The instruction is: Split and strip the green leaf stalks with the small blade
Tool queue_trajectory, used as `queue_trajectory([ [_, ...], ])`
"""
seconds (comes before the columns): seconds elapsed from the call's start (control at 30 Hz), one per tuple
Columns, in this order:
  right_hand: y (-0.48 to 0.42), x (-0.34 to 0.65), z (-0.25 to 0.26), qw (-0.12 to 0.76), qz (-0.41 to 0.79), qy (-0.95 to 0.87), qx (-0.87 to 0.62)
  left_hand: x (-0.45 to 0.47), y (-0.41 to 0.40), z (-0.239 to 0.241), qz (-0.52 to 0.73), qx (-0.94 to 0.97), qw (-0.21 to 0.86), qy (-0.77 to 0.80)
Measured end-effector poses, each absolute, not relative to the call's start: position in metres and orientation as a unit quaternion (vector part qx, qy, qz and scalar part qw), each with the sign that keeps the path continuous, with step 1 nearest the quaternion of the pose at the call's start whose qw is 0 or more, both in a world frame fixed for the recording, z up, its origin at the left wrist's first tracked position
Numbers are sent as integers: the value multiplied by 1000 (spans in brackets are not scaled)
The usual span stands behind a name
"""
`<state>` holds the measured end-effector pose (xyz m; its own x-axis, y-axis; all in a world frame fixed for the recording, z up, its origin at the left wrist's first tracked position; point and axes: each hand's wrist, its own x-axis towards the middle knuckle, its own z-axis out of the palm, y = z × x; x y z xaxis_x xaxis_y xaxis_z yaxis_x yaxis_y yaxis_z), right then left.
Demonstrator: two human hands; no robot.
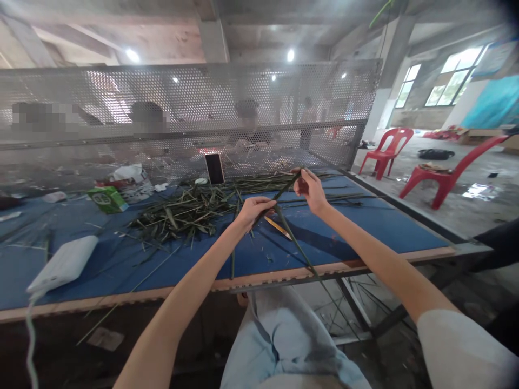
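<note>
Green strip (287,187) is held above the blue table (409,235), slanted from far right to near left between both hands. Its lower part is pinched between thumb and fingers of the left hand (256,207); its far end is gripped by thumb and forefinger of the right hand (311,189), other fingers curled. A long strand (295,242) is trailed past the near edge (same piece or second one, can't tell). Step in hand, as judged: one strip being worked between fingertips. Next move would call for both pinches firm, span straight, strand free of the edge. Yellow slim tool (278,227) is left untouched below; leaf pile (178,213) to the left.
</note>
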<state>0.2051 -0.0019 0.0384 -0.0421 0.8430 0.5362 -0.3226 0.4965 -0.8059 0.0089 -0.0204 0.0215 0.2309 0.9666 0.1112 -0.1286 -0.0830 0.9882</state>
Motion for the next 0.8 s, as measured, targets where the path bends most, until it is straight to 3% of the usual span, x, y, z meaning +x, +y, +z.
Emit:
queue_trajectory([
  [0.37, 4, 223, 54, 781, 257, -494, -282, 9, -16, 13, 446, 578, 571, 375],
  [0.47, 11, 229, 53, 762, 346, -481, -263, 8, -15, 12, 442, 578, 570, 383],
  [0.67, 20, 234, 49, 601, 673, -393, -175, 5, -11, 10, 481, 532, 571, 400],
  [0.8, 20, 235, 48, 565, 754, -317, -110, 0, -5, 10, 521, 490, 557, 423],
])
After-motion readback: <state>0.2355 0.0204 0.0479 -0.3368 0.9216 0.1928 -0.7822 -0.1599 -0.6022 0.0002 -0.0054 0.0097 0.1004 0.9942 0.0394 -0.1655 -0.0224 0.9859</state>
